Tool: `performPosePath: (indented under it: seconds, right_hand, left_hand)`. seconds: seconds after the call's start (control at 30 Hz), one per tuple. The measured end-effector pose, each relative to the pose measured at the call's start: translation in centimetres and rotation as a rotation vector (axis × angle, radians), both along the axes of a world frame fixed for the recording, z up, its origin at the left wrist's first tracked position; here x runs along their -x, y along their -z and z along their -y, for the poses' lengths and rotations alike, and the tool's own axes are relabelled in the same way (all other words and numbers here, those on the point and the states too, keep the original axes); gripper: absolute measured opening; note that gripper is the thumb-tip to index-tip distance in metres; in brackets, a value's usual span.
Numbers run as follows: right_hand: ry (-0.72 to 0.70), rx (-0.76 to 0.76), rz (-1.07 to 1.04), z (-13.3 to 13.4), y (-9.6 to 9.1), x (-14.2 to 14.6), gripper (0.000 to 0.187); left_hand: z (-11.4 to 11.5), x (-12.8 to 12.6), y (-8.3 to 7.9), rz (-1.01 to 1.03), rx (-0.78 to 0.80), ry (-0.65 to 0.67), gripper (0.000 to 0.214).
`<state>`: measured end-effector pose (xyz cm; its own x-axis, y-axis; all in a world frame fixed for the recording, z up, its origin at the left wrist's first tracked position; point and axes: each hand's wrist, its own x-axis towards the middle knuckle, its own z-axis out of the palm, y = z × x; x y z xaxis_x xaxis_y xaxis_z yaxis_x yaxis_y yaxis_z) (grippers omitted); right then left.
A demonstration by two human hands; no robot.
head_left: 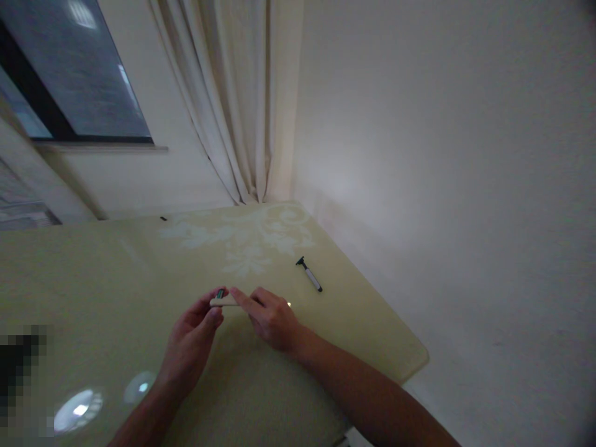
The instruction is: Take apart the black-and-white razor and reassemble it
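Both of my hands meet over the glossy yellow table (pixel 93 292), pinching one small pale object (pixel 224 301) with a green and red tip. My left hand (pixel 193 344) grips it from the left between thumb and fingers. My right hand (pixel 270 316) holds its right end with fingers closed. What the small object is I cannot make out in the dim light. A razor (pixel 309 274) with a black head and pale handle lies on the table to the right, apart from my hands.
The table's right edge (pixel 372 288) runs beside a white wall. A cream curtain (pixel 242 99) hangs in the far corner, and a dark window (pixel 69 68) is at the upper left. A blurred-out patch (pixel 21 379) sits at the lower left.
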<state>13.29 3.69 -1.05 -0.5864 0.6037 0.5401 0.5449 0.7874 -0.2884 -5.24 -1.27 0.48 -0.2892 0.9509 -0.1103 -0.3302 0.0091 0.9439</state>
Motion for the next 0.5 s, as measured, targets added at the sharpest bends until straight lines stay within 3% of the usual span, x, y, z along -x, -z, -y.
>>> performPosePath:
  seconds: [0.13, 0.27, 0.4, 0.5]
  right_hand:
    - [0.117, 0.09, -0.123, -2.2, -0.9, -1.4, 0.053]
    - [0.412, 0.179, -0.292, -6.2, -2.5, -6.6, 0.034]
    - [0.758, 0.36, -0.088, -8.3, -3.0, -11.7, 0.028]
    - [0.88, 0.422, 0.018, -8.4, -2.5, -13.1, 0.021]
  left_hand:
    - [-0.2, -0.1, -0.5, -0.104, -0.054, -0.026, 0.057]
    - [-1.4, -1.2, -1.2, -0.409, -0.108, 0.103, 0.051]
    - [-4.2, -4.0, -0.6, -0.716, -0.165, 0.231, 0.046]
    - [-7.1, -6.7, 0.5, -0.812, -0.212, 0.287, 0.045]
